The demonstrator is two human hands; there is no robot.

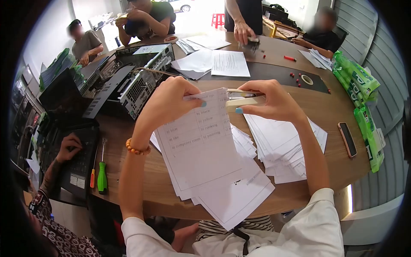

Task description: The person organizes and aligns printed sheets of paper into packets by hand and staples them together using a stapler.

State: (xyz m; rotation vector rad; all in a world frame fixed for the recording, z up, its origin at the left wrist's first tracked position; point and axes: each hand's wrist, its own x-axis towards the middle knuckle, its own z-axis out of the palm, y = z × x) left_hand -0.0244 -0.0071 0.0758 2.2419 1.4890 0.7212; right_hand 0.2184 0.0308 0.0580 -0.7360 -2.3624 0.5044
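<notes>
My left hand [169,100] pinches a few printed sheets [201,158] by their top edge, thumb in front. They hang down over the near side of the table, and their print appears upside down to me. My right hand [276,100] is closed around a cream-coloured stapler [246,102], its front end at the top right corner of the sheets. Whether the stapler's jaws are pressed together on the paper I cannot tell. Just to the right, a fanned pile of white papers [284,147] lies on the table under my right forearm.
Left stand an opened computer case [147,81] and a laptop [79,158] with another person's hand on it. Screwdrivers [102,177] lie beside it. More papers [230,63], a tape roll [307,79], a phone [347,139] and green packages [357,81] surround the table, with people behind.
</notes>
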